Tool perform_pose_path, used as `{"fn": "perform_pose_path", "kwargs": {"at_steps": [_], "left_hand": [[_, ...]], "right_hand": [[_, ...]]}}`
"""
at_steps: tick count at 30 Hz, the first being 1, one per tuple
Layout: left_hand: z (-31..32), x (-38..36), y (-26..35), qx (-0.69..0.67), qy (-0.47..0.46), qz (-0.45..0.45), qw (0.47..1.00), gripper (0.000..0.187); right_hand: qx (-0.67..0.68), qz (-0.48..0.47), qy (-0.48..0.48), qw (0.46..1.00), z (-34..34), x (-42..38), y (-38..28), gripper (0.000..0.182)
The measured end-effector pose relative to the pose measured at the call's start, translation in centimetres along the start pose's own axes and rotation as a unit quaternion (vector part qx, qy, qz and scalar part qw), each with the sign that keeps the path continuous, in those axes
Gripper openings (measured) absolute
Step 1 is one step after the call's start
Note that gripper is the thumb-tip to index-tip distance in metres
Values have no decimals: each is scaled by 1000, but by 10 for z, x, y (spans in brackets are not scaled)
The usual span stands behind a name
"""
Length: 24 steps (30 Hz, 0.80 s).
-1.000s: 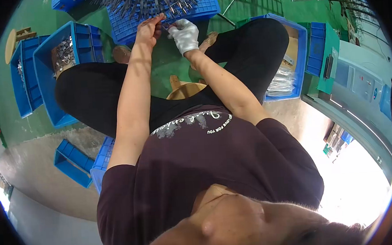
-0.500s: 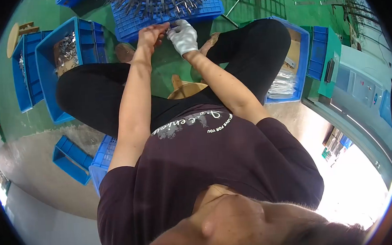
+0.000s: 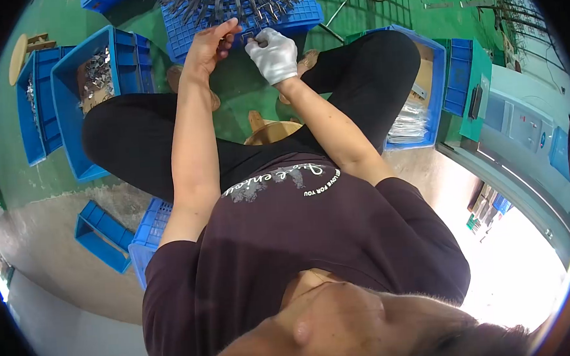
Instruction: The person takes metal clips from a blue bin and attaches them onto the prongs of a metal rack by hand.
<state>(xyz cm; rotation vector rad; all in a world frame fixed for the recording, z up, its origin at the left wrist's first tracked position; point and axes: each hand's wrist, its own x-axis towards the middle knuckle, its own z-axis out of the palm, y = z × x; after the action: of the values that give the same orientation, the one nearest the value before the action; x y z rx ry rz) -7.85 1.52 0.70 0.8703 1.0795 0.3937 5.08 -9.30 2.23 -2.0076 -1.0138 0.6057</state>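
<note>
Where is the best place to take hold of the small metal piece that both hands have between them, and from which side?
Probably by its outer ends, from the side facing the person. The metal piece is small and sits between the bare left hand and the gloved right hand, just before the blue crate of bristling parts. Its exact shape is too small to tell.

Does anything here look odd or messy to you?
One thing: only the right hand wears a white glove; the left hand is bare. Both pinch a small metal part at the blue crate heaped with jumbled metal pieces.
</note>
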Motion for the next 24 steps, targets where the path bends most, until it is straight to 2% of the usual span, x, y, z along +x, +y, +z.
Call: {"fn": "perform_pose_path", "kwargs": {"at_steps": [2,5,8,11,14,17,24], "left_hand": [[2,-1,2,-94,-26,9,995,35],[10,4,0,-167,35,25,985,29],[20,9,0,-161,89,50,982,25],[15,22,-3,-169,61,62,982,24],[17,21,2,-127,77,37,988,16],[14,26,-1,-152,62,43,986,21],[16,30,-3,-180,64,55,980,16]], "right_hand": [[-69,-58,-6,996,-2,2,0,23],[-120,-110,-3,987,-7,4,-6,24],[-147,-132,-1,980,-10,10,-12,22],[-166,-138,-6,976,-12,15,-14,20],[-174,-141,-11,975,-12,16,-17,21],[-183,-130,-11,974,-9,17,-16,22],[-193,-139,-4,971,-5,21,-13,23]]}}
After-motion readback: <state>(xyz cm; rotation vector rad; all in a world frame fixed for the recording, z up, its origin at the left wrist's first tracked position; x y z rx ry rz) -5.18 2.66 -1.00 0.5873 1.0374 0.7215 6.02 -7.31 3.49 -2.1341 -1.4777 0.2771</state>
